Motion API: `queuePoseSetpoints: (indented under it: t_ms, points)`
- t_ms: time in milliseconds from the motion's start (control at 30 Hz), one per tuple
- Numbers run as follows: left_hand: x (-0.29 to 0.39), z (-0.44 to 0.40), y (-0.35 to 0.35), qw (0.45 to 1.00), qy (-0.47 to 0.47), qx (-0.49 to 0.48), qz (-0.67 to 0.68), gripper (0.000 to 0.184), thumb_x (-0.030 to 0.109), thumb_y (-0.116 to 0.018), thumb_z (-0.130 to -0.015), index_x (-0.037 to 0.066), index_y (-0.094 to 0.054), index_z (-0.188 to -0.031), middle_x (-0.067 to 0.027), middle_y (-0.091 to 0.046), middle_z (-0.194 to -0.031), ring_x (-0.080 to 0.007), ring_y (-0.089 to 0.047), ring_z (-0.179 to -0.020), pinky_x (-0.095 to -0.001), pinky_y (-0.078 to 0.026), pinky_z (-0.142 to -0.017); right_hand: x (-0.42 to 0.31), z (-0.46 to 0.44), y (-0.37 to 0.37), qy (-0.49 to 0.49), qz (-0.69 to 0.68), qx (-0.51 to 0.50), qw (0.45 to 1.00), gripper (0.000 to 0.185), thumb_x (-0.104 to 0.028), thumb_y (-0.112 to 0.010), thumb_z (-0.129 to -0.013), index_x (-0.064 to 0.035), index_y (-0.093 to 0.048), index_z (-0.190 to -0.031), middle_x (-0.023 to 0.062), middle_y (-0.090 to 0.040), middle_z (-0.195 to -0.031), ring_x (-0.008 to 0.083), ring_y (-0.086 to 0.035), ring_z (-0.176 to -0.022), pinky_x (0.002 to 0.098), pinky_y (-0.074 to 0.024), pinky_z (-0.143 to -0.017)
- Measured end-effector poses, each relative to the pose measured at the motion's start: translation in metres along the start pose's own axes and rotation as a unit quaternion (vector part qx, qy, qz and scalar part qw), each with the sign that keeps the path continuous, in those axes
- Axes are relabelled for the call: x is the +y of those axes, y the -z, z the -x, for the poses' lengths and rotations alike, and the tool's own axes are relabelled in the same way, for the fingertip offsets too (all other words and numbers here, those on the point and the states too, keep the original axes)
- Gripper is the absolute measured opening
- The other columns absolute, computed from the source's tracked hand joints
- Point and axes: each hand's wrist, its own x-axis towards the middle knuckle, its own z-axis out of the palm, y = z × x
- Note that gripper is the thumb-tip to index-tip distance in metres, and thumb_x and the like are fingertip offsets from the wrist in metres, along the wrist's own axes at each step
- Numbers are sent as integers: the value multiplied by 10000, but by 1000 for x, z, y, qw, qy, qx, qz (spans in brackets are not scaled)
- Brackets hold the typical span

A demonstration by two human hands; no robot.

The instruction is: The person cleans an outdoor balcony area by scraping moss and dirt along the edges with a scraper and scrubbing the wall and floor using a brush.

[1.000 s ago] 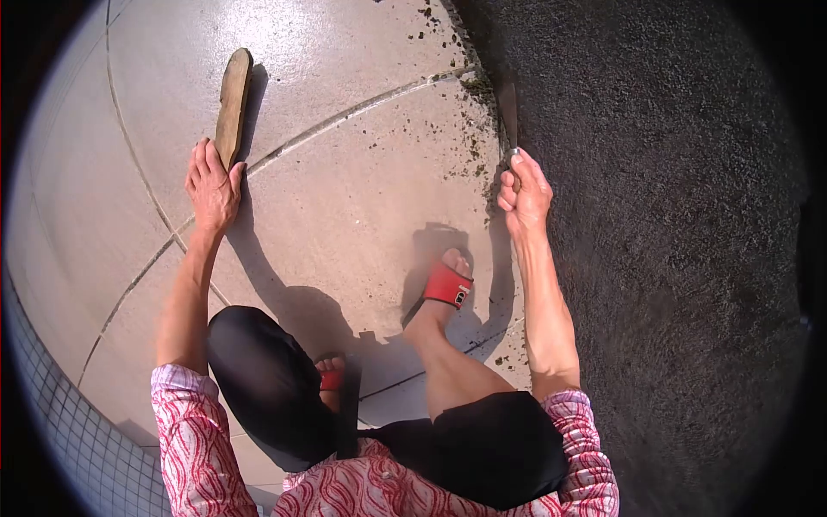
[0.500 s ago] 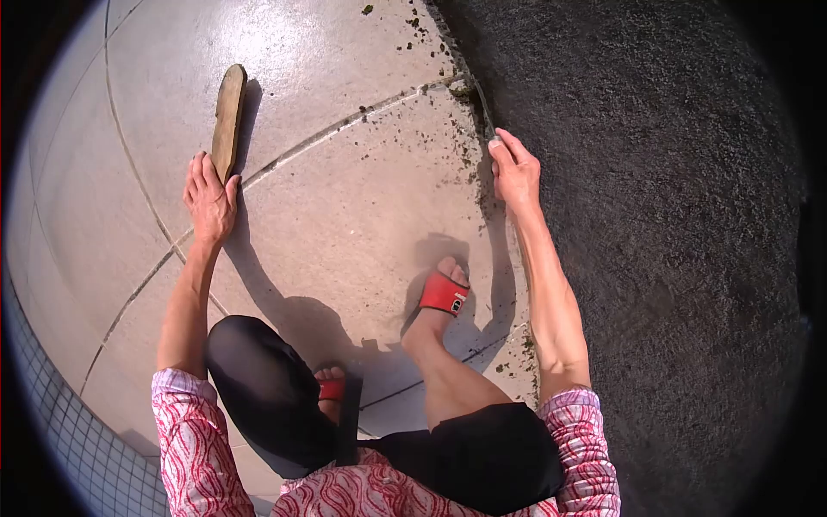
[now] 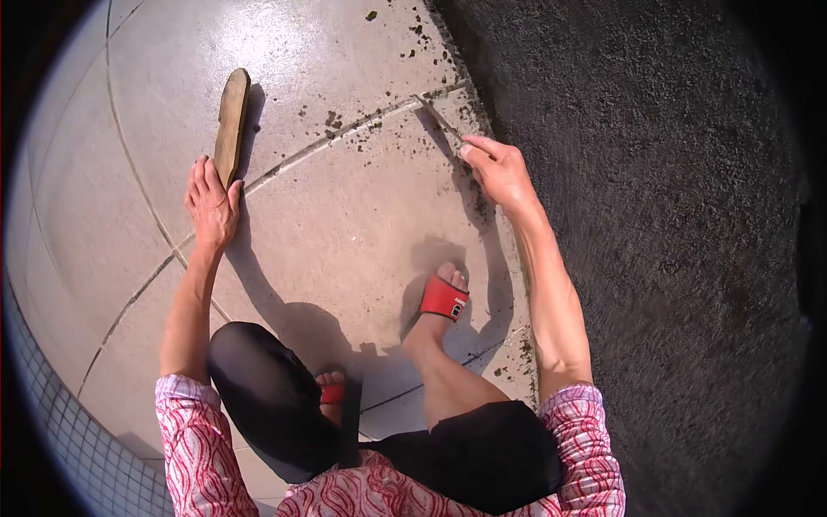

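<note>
My left hand (image 3: 212, 202) is closed around the lower end of a worn wooden piece (image 3: 230, 125), whose rounded end points away from me over the pale tiles. My right hand (image 3: 500, 172) grips a thin blade-like tool (image 3: 441, 120) near the edge of the paving. The tool's tip reaches up and left to the joint between two tiles. Its handle is hidden in my fingers. Dark crumbs of dirt or moss (image 3: 333, 121) lie along that joint and on the tile beyond it.
Dark rough asphalt (image 3: 663, 215) borders the tiles on the right. My feet in red sandals (image 3: 444, 297) rest on the paving below. A strip of small grid tiles (image 3: 77, 431) runs at the lower left. Shadows cross the tiles.
My right hand has swung the tool from the paving edge leftward over the tile, its tip now at the joint. More dark crumbs lie scattered left along the joint. The wooden piece sits slightly lower in view.
</note>
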Motion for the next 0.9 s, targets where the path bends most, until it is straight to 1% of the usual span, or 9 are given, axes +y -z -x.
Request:
queuePoseSetpoints:
  t_ms: [167,233,300,367,433,567,667,800,900]
  points:
    - [0,2,-3,1000,-7,17,9,649,344,-550,-987,37,-271,-1486,-170,-286,-1545,-357,-242,-1454,-512,-213,-1152,11,-12,5,-32,-12,62,997,411,-287,-591,-925,-25,-658,-1235,188,-719,-1108,326,-678,-1074,385,-502,-919]
    - [-2,1,-2,1000,-10,20,10,645,340,-551,-986,37,-276,-1485,-172,-288,-1543,-356,-245,-1453,-511,-214,-1150,-4,1,9,-128,-102,-59,985,415,-282,-587,-941,-1,-643,-1241,154,-734,-1040,288,-689,-987,368,-510,-878]
    - [-3,1,-4,999,-17,26,14,641,337,-552,-986,39,-280,-1484,-173,-288,-1543,-356,-247,-1451,-510,-215,-1150,-27,34,12,-160,-177,-171,956,401,-262,-594,-952,-3,-642,-1253,47,-673,-788,158,-599,-636,317,-495,-605]
    - [-1,1,-4,999,-17,27,16,641,336,-551,-986,38,-279,-1485,-172,-288,-1544,-357,-248,-1451,-509,-214,-1150,21,6,-4,-54,-152,16,987,375,-266,-606,-952,-31,-661,-1240,0,-587,-710,104,-488,-534,290,-404,-488]
    - [-3,2,-5,999,-18,27,12,642,339,-548,-987,38,-278,-1486,-172,-288,-1545,-358,-249,-1451,-509,-212,-1151,27,-2,-9,-37,-176,87,980,328,-281,-616,-961,-80,-692,-1208,-29,-523,-650,60,-401,-444,262,-299,-383]
    - [-3,1,-3,1000,-15,20,8,642,351,-537,-994,43,-272,-1491,-172,-286,-1548,-360,-246,-1453,-510,-210,-1152,-6,36,-3,-125,-237,-126,955,351,-268,-586,-982,-97,-645,-1283,-45,-505,-646,53,-400,-447,252,-325,-384]
    - [-5,3,-5,1000,-16,14,7,642,357,-529,-1000,48,-264,-1496,-172,-283,-1551,-360,-243,-1455,-510,-207,-1155,11,15,-4,-134,-341,23,930,350,-266,-591,-983,-108,-636,-1292,-55,-488,-635,42,-381,-443,239,-307,-380]
    - [-3,1,-2,1000,-15,11,0,639,355,-526,-1002,48,-262,-1497,-171,-284,-1552,-359,-242,-1455,-508,-206,-1157,7,19,3,-157,-292,-135,934,380,-279,-586,-984,-114,-604,-1326,-55,-474,-624,41,-373,-441,227,-303,-379]
    - [-3,2,-2,1000,-19,20,4,637,354,-527,-1002,43,-267,-1494,-172,-286,-1551,-359,-242,-1456,-507,-208,-1156,7,-2,4,-145,-302,-14,942,407,-280,-588,-982,-108,-585,-1351,-51,-461,-620,45,-371,-439,234,-284,-378]
